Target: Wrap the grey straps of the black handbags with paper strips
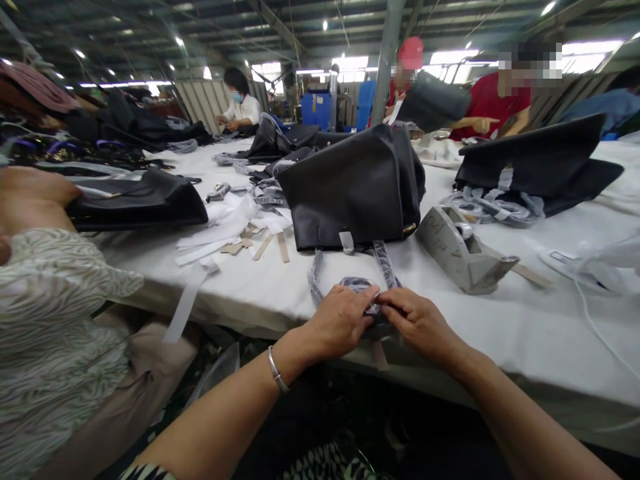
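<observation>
A black handbag (345,183) rests on the white-covered table in front of me, its plastic-wrapped handles (385,263) trailing toward the near edge. Beside those handles lies a coiled, plastic-wrapped strap (356,283). My left hand (345,313) is closed over the strap, thumb and fingers drawn together. Meeting it from the other side, my right hand (413,320) pinches at the same spot. A small shiny piece shows between the fingertips, too small to make out. A bit of white tape or film (346,241) sits on the bag's lower edge.
A grey tape dispenser (457,250) stands right of the bag. Paper strips (225,230) are heaped to the left. Another black bag (530,167) with wrapped straps lies at right. A person in a patterned top (60,300) sits close on my left; co-workers stand across the table (565,313).
</observation>
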The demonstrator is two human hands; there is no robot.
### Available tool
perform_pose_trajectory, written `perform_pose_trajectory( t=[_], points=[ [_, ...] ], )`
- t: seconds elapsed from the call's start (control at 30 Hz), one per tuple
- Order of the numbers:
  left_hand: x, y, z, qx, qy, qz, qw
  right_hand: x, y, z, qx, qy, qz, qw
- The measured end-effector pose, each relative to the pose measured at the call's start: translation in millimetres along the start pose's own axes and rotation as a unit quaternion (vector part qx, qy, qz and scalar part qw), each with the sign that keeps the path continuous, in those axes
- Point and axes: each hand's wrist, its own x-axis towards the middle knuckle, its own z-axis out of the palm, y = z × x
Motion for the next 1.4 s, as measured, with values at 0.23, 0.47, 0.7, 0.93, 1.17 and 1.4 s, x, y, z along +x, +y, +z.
perform_pose_trajectory(
  t=[0.23,0.47,0.7,0.93,1.17,1.4],
  points=[
    [0,-6,0,-0.043,0.015,0.029,0.999,-28,-2,-7,-0.069,0.113,-0.096,0.987],
    [-8,-1,-3,-0.008,0.009,0.006,1.0,-34,-9,-2,-0.163,0.062,-0.165,0.971],
    [-12,-1,-26,0.015,-0.08,0.082,0.993,-32,-19,-1,-0.122,0.104,-0.195,0.968],
    [-21,-11,13,0.144,0.05,0.119,0.981,-41,-10,9,-0.17,0.098,-0.207,0.959],
    [-23,-15,18,0.23,0.068,0.161,0.957,-27,10,12,-0.228,0.101,-0.16,0.955],
    [14,-56,-4,0.231,0.048,0.172,0.956,23,17,16,-0.292,0.054,-0.13,0.946]
  ],
)
